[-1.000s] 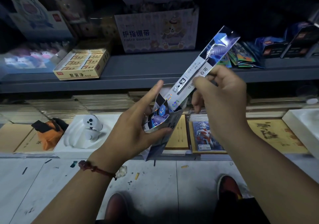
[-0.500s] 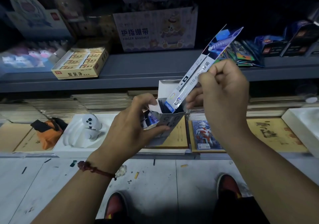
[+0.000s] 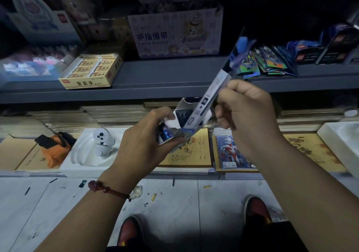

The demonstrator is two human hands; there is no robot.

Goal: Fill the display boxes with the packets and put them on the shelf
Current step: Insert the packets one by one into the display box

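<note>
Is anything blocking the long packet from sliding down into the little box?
Nothing visible. The packet, pinched by the right hand, has its lower end inside the open top of the display box that the left hand holds; the flap stands back behind it.

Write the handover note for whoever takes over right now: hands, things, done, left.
Left hand grips the open display box upright. Right hand pinches a long packet, tilted, its lower end inside the box's mouth.
Loose packets lie on the shelf at right, beside dark boxes.
Done: this packet is partly in; how full the box is cannot be told.
Left: push it home, add more packets, set the box on the shelf.
</note>
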